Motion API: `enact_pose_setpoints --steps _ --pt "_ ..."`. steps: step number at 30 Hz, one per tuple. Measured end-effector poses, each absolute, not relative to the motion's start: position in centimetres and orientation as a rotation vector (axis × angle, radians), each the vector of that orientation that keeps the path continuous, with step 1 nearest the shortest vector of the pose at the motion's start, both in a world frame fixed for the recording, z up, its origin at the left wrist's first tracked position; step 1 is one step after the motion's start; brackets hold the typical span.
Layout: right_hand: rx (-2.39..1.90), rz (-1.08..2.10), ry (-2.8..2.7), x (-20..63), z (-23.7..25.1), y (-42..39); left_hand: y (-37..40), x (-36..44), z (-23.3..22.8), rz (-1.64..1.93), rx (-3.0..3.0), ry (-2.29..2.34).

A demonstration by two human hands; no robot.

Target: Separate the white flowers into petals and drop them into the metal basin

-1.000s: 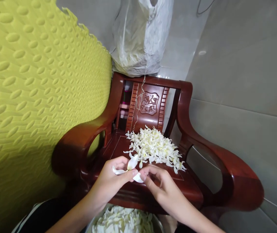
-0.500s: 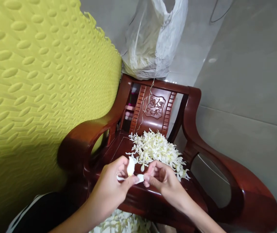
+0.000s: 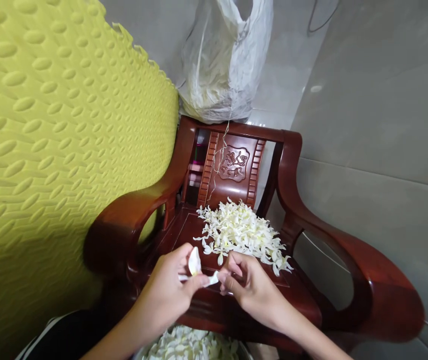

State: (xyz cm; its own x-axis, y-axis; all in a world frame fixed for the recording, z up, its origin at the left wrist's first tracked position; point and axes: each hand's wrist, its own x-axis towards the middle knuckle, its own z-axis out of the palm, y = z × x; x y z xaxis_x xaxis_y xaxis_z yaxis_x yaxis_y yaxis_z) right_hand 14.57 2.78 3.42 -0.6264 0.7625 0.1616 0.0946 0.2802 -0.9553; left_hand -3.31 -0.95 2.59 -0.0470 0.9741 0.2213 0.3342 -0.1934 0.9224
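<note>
— Two hands met over the front of the seat; what lay furthest left?

— A yellow-green foam mat (image 3: 48,150) with raised oval bumps stood against the left side of a red wooden armchair (image 3: 349,270); its toothed edge ran up beside the chair back.

— And the hands themselves?

— The left hand (image 3: 168,295) had its grip pinched on a white flower (image 3: 194,262); one petal stood up above the thumb, another stuck out to the right; the right hand (image 3: 253,285) had its fingertips pinched on that right-hand petal, so both held the same bloom just above the seat's front edge.

— What sat behind them?

— A loose heap of white blossoms (image 3: 242,232) lay on the seat, its near edge just beyond the right hand; a thin string (image 3: 217,155) hung down the carved back panel; a crumpled white plastic bag (image 3: 225,65) rested behind the top rail.

— Anything nearer the person?

— More white petals (image 3: 191,346) filled a container at the bottom edge, below the wrists; its rim was barely visible; grey tiled wall (image 3: 382,125) stood to the right.
</note>
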Motion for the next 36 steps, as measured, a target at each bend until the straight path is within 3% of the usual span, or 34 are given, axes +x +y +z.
enact_pose_setpoints --steps 7,17,21,27,30,36 --pt "-0.700 1.518 -1.804 14.6 4.5 3.0 -1.5 -3.0 2.4 1.176 1.596 1.256" --pt "-0.566 1.806 -1.716 14.4 2.8 3.8 -1.7 -1.8 1.2 1.233 1.748 1.381" --pt "-0.589 1.803 -1.736 14.7 2.5 4.0 -1.9 -1.7 1.0 1.097 1.750 1.327" --pt "-0.744 1.477 -1.910 15.3 2.4 4.5 -1.3 -3.4 1.4 0.965 1.822 1.442" --pt "-0.751 1.473 -1.954 15.6 2.3 4.4 -1.2 -4.1 1.9 0.808 1.954 1.458" --pt "-0.769 1.479 -2.015 15.6 1.8 3.6 -1.7 -3.5 2.0 0.815 2.039 1.421"
